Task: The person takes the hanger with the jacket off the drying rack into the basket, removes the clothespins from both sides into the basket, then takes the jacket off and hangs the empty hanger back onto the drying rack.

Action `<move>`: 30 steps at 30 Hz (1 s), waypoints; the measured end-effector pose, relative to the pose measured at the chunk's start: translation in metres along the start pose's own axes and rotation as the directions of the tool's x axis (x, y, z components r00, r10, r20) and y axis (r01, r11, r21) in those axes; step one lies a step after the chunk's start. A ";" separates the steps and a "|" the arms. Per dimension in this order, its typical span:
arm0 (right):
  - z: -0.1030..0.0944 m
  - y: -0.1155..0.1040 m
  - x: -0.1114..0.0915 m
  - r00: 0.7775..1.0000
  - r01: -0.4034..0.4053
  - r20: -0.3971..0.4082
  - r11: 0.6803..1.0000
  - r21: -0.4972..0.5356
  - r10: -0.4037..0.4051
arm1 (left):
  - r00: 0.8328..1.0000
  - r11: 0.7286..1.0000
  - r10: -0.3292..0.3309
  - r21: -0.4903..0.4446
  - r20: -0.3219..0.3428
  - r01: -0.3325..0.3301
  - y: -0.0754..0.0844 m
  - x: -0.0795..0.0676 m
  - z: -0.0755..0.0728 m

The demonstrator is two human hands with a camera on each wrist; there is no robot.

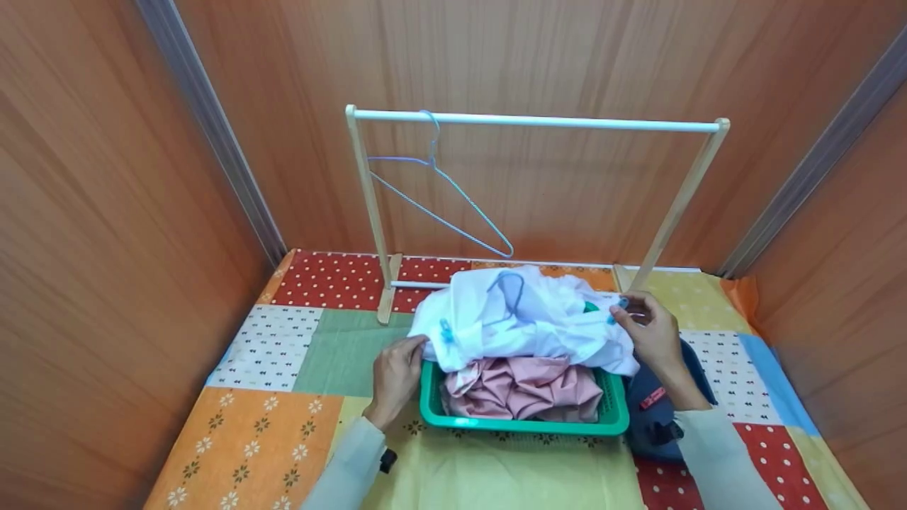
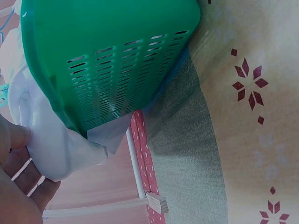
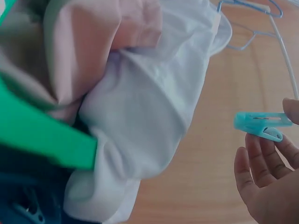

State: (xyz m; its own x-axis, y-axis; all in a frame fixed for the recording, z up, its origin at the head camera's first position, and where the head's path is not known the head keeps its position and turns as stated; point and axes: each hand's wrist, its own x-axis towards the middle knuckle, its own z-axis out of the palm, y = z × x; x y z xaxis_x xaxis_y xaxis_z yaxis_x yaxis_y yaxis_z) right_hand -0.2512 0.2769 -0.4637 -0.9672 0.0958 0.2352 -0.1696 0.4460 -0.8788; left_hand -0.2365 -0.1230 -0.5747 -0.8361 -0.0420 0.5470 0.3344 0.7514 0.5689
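While a blue clip (image 1: 446,331) sits on the left side of the white garment (image 1: 528,333), a second clip (image 3: 261,122), pinched in the right hand (image 1: 655,336), appears not yet on the cloth; the work looks half done. Fingers of the left hand (image 1: 399,375) pinch the garment's left edge. It lies across a green basket (image 1: 524,426), over pink cloth (image 1: 524,386), a hook (image 1: 522,285) showing (bunched folds hide the rest). Behind, a bare hanger (image 1: 473,206) hangs from the rail (image 1: 535,121); a dark basin (image 1: 641,443) crowds the basket's right side.

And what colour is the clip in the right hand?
Turquoise. The clip shows best in the right wrist view.
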 end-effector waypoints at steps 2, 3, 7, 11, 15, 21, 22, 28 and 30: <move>-0.004 0.010 0.003 1.000 -0.009 -0.015 1.000 -0.022 0.008 | 1.000 1.000 0.000 0.003 0.000 0.000 0.000 0.000 0.000; -0.006 0.018 0.005 1.000 -0.010 -0.026 1.000 -0.029 0.009 | 1.000 1.000 0.002 0.004 -0.001 -0.002 -0.001 0.000 0.000; -0.012 0.056 0.015 0.998 -0.035 -0.055 0.997 -0.075 0.031 | 1.000 1.000 0.005 0.001 -0.005 -0.005 -0.001 0.000 0.000; -0.017 0.078 0.019 0.995 -0.090 -0.057 0.987 -0.136 0.083 | 1.000 1.000 0.000 -0.006 -0.002 0.000 -0.001 -0.001 0.000; -0.022 0.089 0.017 0.992 -0.123 -0.039 0.974 -0.188 0.118 | 1.000 1.000 -0.001 -0.008 -0.003 0.001 0.000 -0.001 0.000; -0.028 0.104 0.015 0.991 -0.131 -0.043 0.955 -0.267 0.124 | 1.000 1.000 0.008 -0.002 -0.011 -0.008 -0.001 0.000 0.000; -0.028 0.106 0.015 0.991 -0.132 -0.044 0.951 -0.280 0.125 | 1.000 1.000 0.011 -0.001 -0.013 -0.011 -0.001 0.001 0.000; -0.031 0.117 0.014 0.987 -0.153 -0.002 0.940 -0.305 0.160 | 1.000 1.000 0.021 0.007 -0.015 -0.020 -0.003 0.001 0.001; -0.032 0.120 0.014 0.984 -0.162 0.015 0.935 -0.314 0.176 | 1.000 1.000 0.021 0.008 -0.014 -0.021 -0.003 0.000 0.001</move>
State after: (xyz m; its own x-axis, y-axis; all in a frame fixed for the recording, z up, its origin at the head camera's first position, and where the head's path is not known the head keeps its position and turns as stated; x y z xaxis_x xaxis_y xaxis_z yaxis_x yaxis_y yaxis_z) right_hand -0.2787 0.3603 -0.5522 -0.9846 0.1597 0.0712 0.0578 0.6813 -0.7297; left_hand -0.2384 -0.1248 -0.5772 -0.8226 -0.0352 0.5676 0.3486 0.7573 0.5522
